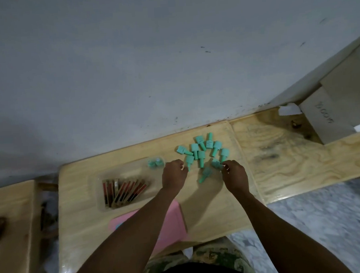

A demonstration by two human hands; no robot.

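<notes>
While I watch from the head camera, the green caps (201,154) lie scattered near the worktop's (210,207) far edge. My right hand (235,176) pinches a cap (216,163) at the cluster's near side. The left hand (174,175) is curled beside another, and I cannot tell its grip. A clear tray (103,203) of red sticks (123,191) sits toward the left edge, and a pink pad (171,220) lies under the left forearm.

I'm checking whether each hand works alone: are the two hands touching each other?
Apart. The head view shows a strip of bare table and a lying green piece between the left hand and the right hand.
</notes>
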